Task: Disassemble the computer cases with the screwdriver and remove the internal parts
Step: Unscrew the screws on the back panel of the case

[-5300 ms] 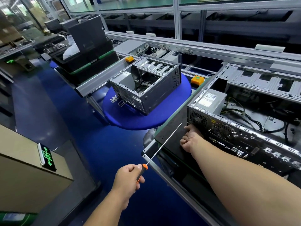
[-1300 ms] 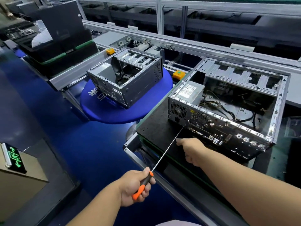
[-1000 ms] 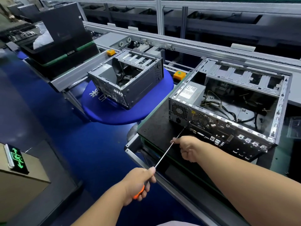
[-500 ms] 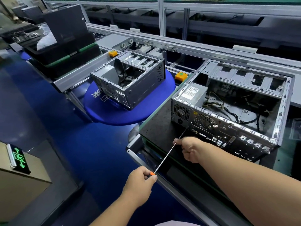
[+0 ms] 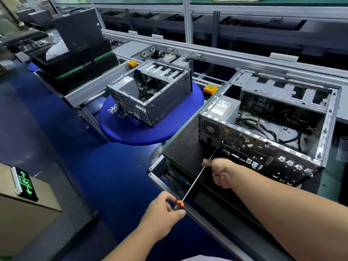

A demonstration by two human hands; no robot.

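An open computer case [image 5: 325, 129] lies on its side on a black mat [image 5: 182, 147], rear panel towards me, with its power supply [image 5: 224, 110] and cables inside. My left hand [image 5: 162, 215] grips the orange-and-black handle of a long screwdriver [image 5: 194, 183]. The tip touches the rear panel beside the fan grille, just below the power supply. My right hand [image 5: 222, 172] pinches the shaft near the tip. A second, mostly emptied case [image 5: 167, 104] sits on a round blue table [image 5: 131, 132] to the left.
A conveyor rail [image 5: 226, 55] runs behind both cases, with orange button boxes [image 5: 210, 88] on it. Black bins [image 5: 75, 61] stand at the far left. A cardboard box carrying a green exit sign [image 5: 24, 183] sits low at the left. The floor is blue.
The screwdriver tip has come up from the mat to the case's rear panel. My right hand went from resting beside the case to pinching the shaft. My left hand's grip on the handle has turned.
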